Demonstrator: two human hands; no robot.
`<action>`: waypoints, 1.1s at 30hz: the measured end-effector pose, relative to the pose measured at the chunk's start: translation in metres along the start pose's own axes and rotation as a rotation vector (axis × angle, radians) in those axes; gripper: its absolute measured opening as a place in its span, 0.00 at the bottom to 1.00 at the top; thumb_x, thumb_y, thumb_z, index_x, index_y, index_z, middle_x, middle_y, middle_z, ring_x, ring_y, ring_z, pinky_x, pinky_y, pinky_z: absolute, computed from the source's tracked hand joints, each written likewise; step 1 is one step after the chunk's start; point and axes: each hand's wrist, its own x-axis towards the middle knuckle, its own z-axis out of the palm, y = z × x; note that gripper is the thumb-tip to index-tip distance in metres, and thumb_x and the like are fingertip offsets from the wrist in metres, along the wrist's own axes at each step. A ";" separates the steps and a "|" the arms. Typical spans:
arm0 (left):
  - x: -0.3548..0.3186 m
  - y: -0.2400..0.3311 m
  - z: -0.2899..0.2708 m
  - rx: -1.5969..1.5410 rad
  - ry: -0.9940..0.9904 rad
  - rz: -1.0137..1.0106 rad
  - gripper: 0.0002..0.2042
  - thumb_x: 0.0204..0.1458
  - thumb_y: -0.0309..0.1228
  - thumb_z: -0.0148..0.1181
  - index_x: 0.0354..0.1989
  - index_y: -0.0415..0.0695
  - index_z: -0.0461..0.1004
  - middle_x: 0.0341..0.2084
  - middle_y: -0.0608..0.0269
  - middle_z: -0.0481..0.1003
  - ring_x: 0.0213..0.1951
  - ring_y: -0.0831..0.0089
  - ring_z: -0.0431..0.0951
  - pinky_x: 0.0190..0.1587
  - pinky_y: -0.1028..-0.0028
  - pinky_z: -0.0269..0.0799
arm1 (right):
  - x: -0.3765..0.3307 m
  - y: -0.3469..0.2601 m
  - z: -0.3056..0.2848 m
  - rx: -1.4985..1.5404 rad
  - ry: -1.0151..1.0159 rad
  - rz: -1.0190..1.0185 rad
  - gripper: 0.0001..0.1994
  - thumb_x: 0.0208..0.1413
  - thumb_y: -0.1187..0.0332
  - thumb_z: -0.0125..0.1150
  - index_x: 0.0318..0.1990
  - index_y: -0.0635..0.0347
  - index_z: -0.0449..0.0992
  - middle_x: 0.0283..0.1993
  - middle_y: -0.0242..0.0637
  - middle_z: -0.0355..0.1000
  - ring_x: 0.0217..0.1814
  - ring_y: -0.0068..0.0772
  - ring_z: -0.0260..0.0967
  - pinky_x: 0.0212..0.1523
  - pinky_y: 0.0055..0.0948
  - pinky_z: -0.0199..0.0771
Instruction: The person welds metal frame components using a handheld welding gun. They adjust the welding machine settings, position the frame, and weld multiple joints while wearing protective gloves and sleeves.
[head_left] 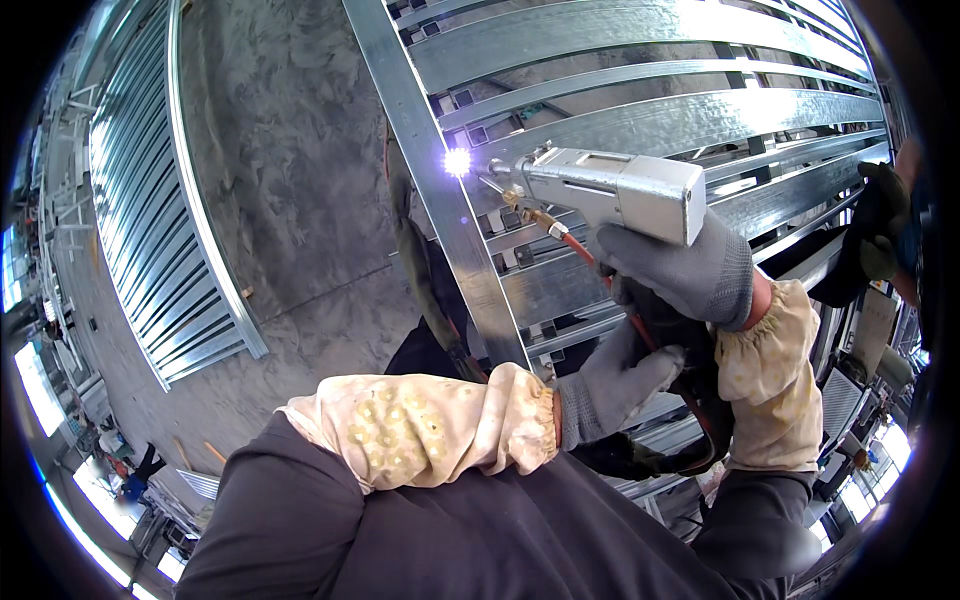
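Note:
My right hand [690, 275], in a grey glove, grips the handle of a silver handheld welding gun [610, 185]. Its nozzle points left at a bright white-violet spark [457, 161] on the diagonal rail of a galvanised steel slatted panel [440, 200]. My left hand [615, 385], also grey-gloved, is closed around the black hose and red cable [600, 265] just below the gun's grip. Both forearms wear pale patterned sleeve covers over dark sleeves.
A second slatted metal panel [150, 230] lies on the grey concrete floor [290, 180] at the left. Another person's dark-gloved hand [880, 225] rests on the panel at the right edge. Workshop clutter lines the lower left and right rims.

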 end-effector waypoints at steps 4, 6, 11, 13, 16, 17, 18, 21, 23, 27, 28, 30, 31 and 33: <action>0.001 -0.004 -0.006 0.032 -0.048 -0.023 0.20 0.64 0.32 0.55 0.63 0.41 0.65 0.49 0.65 0.73 0.49 0.78 0.72 0.54 0.71 0.71 | -0.002 0.001 0.001 0.010 0.004 0.031 0.17 0.62 0.62 0.61 0.49 0.68 0.75 0.32 0.36 0.78 0.28 0.23 0.76 0.30 0.23 0.78; 0.001 -0.004 -0.005 0.013 -0.042 -0.062 0.23 0.63 0.32 0.56 0.65 0.39 0.62 0.44 0.65 0.73 0.42 0.79 0.71 0.46 0.75 0.71 | -0.003 0.002 0.001 -0.005 0.011 0.000 0.17 0.62 0.62 0.61 0.49 0.68 0.75 0.31 0.36 0.77 0.28 0.23 0.76 0.30 0.23 0.78; -0.001 -0.006 0.002 0.000 0.001 0.014 0.24 0.62 0.32 0.57 0.64 0.38 0.63 0.39 0.66 0.72 0.37 0.82 0.69 0.39 0.77 0.69 | -0.005 0.009 0.000 0.044 0.020 0.068 0.20 0.60 0.60 0.66 0.54 0.64 0.76 0.34 0.33 0.78 0.31 0.21 0.74 0.31 0.24 0.76; -0.001 -0.005 0.001 -0.004 -0.023 -0.014 0.23 0.62 0.32 0.57 0.64 0.38 0.64 0.38 0.66 0.72 0.37 0.83 0.69 0.38 0.78 0.68 | -0.007 0.009 0.000 0.063 0.027 0.083 0.20 0.60 0.61 0.66 0.54 0.64 0.76 0.33 0.32 0.78 0.31 0.20 0.74 0.31 0.24 0.76; -0.001 -0.008 -0.002 0.012 -0.024 -0.004 0.23 0.62 0.32 0.57 0.63 0.38 0.64 0.39 0.66 0.72 0.38 0.83 0.69 0.39 0.78 0.68 | -0.006 0.010 0.001 0.063 0.026 0.095 0.20 0.59 0.62 0.66 0.55 0.63 0.75 0.34 0.32 0.78 0.31 0.20 0.74 0.31 0.24 0.76; -0.001 -0.008 -0.002 0.015 -0.027 -0.009 0.23 0.62 0.32 0.57 0.63 0.38 0.64 0.39 0.66 0.72 0.38 0.83 0.69 0.39 0.78 0.68 | -0.008 0.010 0.001 0.064 0.019 0.095 0.20 0.59 0.63 0.66 0.56 0.63 0.75 0.35 0.33 0.78 0.32 0.20 0.74 0.32 0.24 0.76; -0.002 -0.006 -0.003 0.014 -0.031 -0.025 0.23 0.62 0.32 0.57 0.63 0.38 0.64 0.39 0.66 0.72 0.38 0.83 0.70 0.40 0.78 0.69 | -0.009 0.009 0.001 0.064 0.013 0.095 0.21 0.59 0.63 0.66 0.56 0.63 0.75 0.36 0.33 0.78 0.33 0.20 0.75 0.33 0.25 0.76; -0.005 -0.007 -0.002 -0.002 -0.006 -0.022 0.22 0.62 0.32 0.57 0.63 0.38 0.65 0.39 0.67 0.72 0.39 0.83 0.70 0.41 0.78 0.69 | -0.010 0.017 0.002 0.038 0.043 -0.010 0.22 0.59 0.63 0.66 0.57 0.63 0.74 0.40 0.36 0.79 0.38 0.23 0.75 0.38 0.26 0.77; -0.004 -0.011 -0.006 0.021 -0.030 -0.013 0.22 0.61 0.33 0.57 0.62 0.39 0.66 0.39 0.68 0.72 0.38 0.83 0.70 0.41 0.78 0.68 | -0.011 0.014 0.002 0.019 0.040 -0.002 0.22 0.59 0.63 0.66 0.58 0.64 0.74 0.43 0.37 0.79 0.41 0.25 0.76 0.41 0.28 0.78; -0.005 -0.011 -0.004 0.004 -0.003 -0.026 0.22 0.61 0.33 0.58 0.61 0.39 0.66 0.35 0.70 0.72 0.35 0.84 0.68 0.37 0.78 0.67 | -0.010 0.013 0.003 -0.017 0.031 -0.005 0.22 0.59 0.61 0.66 0.56 0.64 0.75 0.44 0.40 0.79 0.42 0.27 0.76 0.42 0.28 0.78; -0.005 -0.010 -0.003 0.010 0.001 -0.032 0.21 0.61 0.33 0.57 0.61 0.39 0.67 0.35 0.70 0.72 0.34 0.84 0.68 0.36 0.78 0.67 | -0.010 0.013 0.003 -0.033 0.028 -0.001 0.21 0.59 0.61 0.66 0.56 0.64 0.75 0.44 0.40 0.79 0.42 0.27 0.76 0.42 0.28 0.78; -0.005 -0.013 -0.006 0.038 -0.015 -0.018 0.21 0.61 0.32 0.56 0.61 0.40 0.66 0.35 0.69 0.72 0.34 0.83 0.68 0.36 0.78 0.67 | -0.011 0.016 0.003 -0.031 0.031 -0.005 0.20 0.59 0.61 0.66 0.54 0.65 0.75 0.40 0.38 0.79 0.37 0.26 0.76 0.38 0.27 0.78; -0.004 -0.018 -0.007 0.038 -0.017 -0.011 0.21 0.61 0.32 0.56 0.62 0.40 0.66 0.35 0.69 0.72 0.34 0.83 0.68 0.37 0.77 0.67 | -0.010 0.018 0.004 -0.013 0.036 -0.013 0.19 0.60 0.61 0.65 0.52 0.66 0.74 0.36 0.37 0.78 0.33 0.25 0.76 0.33 0.26 0.78; -0.003 -0.019 -0.007 0.031 -0.021 0.003 0.21 0.62 0.31 0.56 0.62 0.39 0.66 0.36 0.68 0.72 0.35 0.83 0.68 0.38 0.77 0.67 | -0.011 0.020 0.004 0.000 0.043 -0.012 0.19 0.60 0.62 0.65 0.52 0.66 0.75 0.35 0.36 0.78 0.32 0.24 0.77 0.32 0.26 0.79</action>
